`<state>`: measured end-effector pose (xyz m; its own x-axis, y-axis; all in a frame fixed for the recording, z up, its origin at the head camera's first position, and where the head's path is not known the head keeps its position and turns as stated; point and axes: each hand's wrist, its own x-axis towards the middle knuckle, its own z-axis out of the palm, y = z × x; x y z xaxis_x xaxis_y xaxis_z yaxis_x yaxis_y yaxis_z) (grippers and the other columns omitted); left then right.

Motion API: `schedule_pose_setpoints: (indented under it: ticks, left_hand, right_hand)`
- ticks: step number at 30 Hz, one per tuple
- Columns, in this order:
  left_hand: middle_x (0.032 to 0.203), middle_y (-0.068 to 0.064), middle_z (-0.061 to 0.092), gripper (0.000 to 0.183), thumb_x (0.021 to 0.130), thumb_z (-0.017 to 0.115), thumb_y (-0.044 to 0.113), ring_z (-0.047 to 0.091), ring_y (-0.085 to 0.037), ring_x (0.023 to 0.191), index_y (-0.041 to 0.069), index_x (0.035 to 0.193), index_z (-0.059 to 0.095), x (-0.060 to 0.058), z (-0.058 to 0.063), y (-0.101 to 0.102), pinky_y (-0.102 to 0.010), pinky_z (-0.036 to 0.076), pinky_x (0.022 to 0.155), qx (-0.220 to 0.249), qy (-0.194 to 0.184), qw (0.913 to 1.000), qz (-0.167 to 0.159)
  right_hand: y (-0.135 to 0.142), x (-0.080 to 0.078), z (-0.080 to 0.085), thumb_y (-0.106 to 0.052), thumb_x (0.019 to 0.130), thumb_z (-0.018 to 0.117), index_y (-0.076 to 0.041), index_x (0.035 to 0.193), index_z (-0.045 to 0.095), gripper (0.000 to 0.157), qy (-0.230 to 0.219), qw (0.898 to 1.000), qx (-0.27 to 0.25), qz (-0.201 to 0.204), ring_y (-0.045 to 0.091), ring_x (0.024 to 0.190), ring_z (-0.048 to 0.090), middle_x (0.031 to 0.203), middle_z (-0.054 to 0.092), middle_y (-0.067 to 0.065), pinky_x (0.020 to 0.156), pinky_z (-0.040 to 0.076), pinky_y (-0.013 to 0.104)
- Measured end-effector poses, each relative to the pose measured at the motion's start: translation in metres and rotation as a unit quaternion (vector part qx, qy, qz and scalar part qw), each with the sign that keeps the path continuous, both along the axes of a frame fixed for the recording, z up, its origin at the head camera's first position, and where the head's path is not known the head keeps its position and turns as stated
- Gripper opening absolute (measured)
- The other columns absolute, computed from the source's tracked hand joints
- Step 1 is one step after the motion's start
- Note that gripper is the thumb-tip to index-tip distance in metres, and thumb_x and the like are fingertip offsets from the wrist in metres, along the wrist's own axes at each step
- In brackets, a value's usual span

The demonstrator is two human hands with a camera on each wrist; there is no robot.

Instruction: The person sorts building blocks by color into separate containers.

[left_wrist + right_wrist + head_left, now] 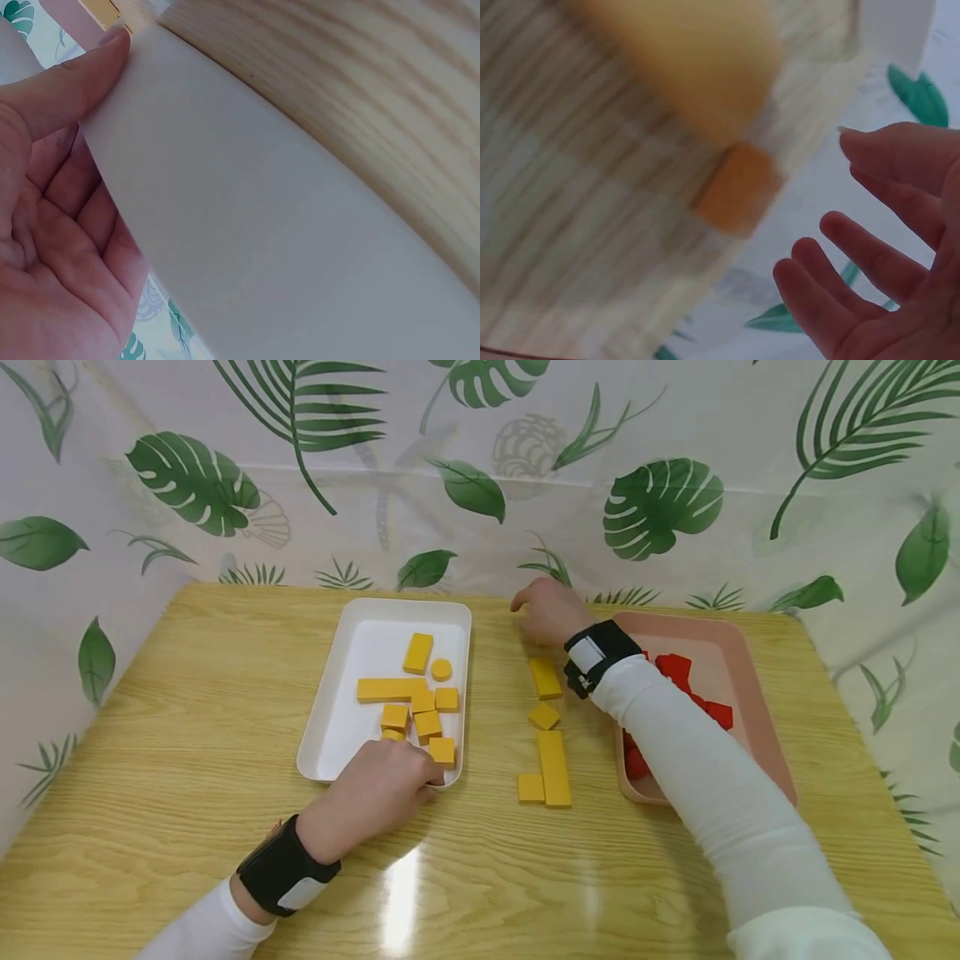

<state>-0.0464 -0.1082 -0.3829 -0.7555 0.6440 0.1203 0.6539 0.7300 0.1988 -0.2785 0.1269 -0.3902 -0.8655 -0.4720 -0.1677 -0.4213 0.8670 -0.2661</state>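
My left hand (382, 789) lies over the front right corner of a white tray (318, 752) of yellow blocks. In the left wrist view, its thumb (94, 71) is against the outside of the tray wall (255, 202), with the other fingers curled behind it. My right hand (553, 610), fingers loosely spread and holding nothing, hovers near the table's back edge. Below it, a yellow rectangular block (545, 678) heads a column with a pentagon-like block (544, 717), a long block (555, 768) and a small square block (530, 788). An orange-looking block (739, 187) appears in the right wrist view.
At the right, a pink tray (750, 693) holds several red blocks (675, 670), partly hidden by my right sleeve (705, 777). The wooden table (187, 735) meets a leaf-printed cloth (420, 435) at its back edge.
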Motion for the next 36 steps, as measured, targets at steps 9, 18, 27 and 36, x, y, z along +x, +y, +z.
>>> schedule_pose_setpoints:
  ticks: [9, 18, 27, 36]
  left_hand:
    - [0.055, 0.015, 0.04, 0.024, 0.07, 0.069, 0.015, 0.039, -0.004, 0.049, 0.03, 0.06, 0.053, -0.001, -0.001, 0.0, -0.026, 0.034, 0.043, 0.008, 0.0, 1.0, 0.001]
    - [0.053, 0.013, 0.038, 0.026, 0.07, 0.065, 0.01, 0.037, -0.005, 0.049, 0.029, 0.059, 0.051, -0.002, -0.001, 0.0, -0.025, 0.034, 0.043, 0.012, -0.003, 0.9999, 0.0]
    - [0.054, 0.015, 0.039, 0.026, 0.066, 0.068, 0.011, 0.039, -0.005, 0.049, 0.029, 0.059, 0.051, -0.002, -0.002, -0.002, -0.025, 0.035, 0.045, 0.011, -0.001, 0.9999, -0.005]
    - [0.054, 0.014, 0.038, 0.025, 0.07, 0.064, 0.008, 0.036, -0.005, 0.05, 0.029, 0.06, 0.053, -0.002, -0.002, -0.001, -0.024, 0.033, 0.046, 0.004, -0.007, 1.0, -0.004]
  right_hand:
    - [0.018, 0.008, -0.007, -0.015, 0.08, 0.061, -0.012, 0.1, 0.068, 0.022, -0.017, 1.0, 0.012, -0.016, 0.023, 0.089, 0.049, 0.101, 0.062, 0.006, 0.081, 0.039, 0.036]
    - [0.007, 0.014, 0.001, -0.015, 0.081, 0.06, -0.012, 0.101, 0.068, 0.021, -0.024, 0.999, 0.001, -0.043, 0.022, 0.086, 0.051, 0.098, 0.062, 0.004, 0.08, 0.042, 0.035]
    - [-0.046, 0.028, 0.022, -0.017, 0.083, 0.059, -0.013, 0.102, 0.069, 0.022, 0.032, 0.998, -0.046, 0.025, 0.016, 0.087, 0.052, 0.098, 0.064, 0.0, 0.083, 0.041, 0.031]
    - [-0.095, 0.048, 0.017, -0.018, 0.085, 0.06, -0.014, 0.104, 0.068, 0.02, 0.022, 0.992, -0.04, 0.117, 0.014, 0.087, 0.048, 0.098, 0.061, -0.002, 0.083, 0.04, 0.025]
